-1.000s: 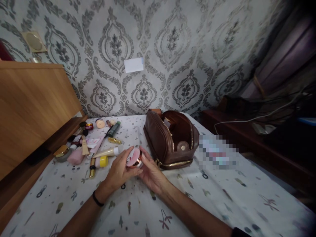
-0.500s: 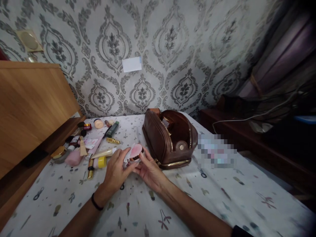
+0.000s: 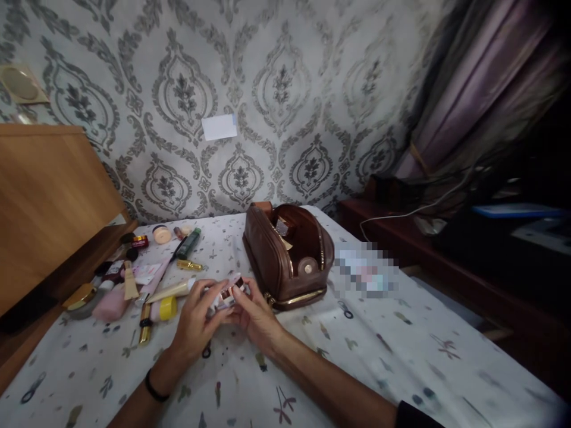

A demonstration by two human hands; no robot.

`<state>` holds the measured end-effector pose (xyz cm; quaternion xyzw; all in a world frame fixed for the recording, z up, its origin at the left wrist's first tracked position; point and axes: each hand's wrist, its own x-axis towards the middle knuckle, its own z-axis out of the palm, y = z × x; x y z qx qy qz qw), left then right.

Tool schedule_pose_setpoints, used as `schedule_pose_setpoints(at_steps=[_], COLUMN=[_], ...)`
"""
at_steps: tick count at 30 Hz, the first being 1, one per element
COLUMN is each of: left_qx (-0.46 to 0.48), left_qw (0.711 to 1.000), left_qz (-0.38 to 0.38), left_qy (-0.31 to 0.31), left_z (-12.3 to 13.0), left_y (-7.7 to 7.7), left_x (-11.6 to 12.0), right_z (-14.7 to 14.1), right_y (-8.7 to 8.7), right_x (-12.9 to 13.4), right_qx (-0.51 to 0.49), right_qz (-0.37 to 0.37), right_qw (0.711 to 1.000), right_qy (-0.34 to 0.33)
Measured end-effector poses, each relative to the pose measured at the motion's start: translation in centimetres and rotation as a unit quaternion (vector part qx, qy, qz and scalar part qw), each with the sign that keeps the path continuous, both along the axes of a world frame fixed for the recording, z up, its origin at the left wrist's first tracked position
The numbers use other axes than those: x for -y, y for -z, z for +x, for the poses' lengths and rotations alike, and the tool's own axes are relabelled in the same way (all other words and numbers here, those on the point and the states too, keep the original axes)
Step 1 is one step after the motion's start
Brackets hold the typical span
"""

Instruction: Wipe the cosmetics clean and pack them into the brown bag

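A small round cosmetic jar (image 3: 231,291) with a shiny copper-coloured band is held between both hands, tilted. My left hand (image 3: 198,318) grips it from the left, fingers curled round it. My right hand (image 3: 259,318) holds its right side, with the thumb on the band. Just behind and to the right stands a brown leather bag (image 3: 285,258), its top unzipped and a few items showing inside. A cream tube (image 3: 172,290) and a yellow-capped bottle (image 3: 167,308) lie left of my left hand.
Several cosmetics, among them a pink pouch-like item (image 3: 110,303), a green tube (image 3: 189,243) and a gold tube (image 3: 189,265), lie on the left of the patterned cloth (image 3: 339,380). A blurred-out item (image 3: 368,270) is right of the bag. A wooden cabinet (image 3: 53,202) borders the left.
The view has shifted to the right. The jar has been turned in both hands, so its pink top no longer faces the camera and its banded side shows.
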<state>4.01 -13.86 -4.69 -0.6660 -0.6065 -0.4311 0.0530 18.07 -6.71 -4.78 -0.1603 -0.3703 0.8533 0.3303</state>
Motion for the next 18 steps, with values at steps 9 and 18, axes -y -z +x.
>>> schedule_pose_setpoints(at_steps=[9,18], left_qx=[0.268,0.268], left_qw=[0.96,0.961], left_qz=[-0.078,-0.049], left_qy=[-0.02,-0.051], left_z=[-1.9,-1.0], left_y=[-1.6,-1.4], left_x=[-0.1,0.0], right_z=[0.6,5.1], right_y=[0.3,-6.7], right_x=[-1.0,-1.6], right_qx=[0.137,0.204], right_qz=[0.31,0.554], right_qw=[0.937,0.788], right_qy=[0.08,0.174])
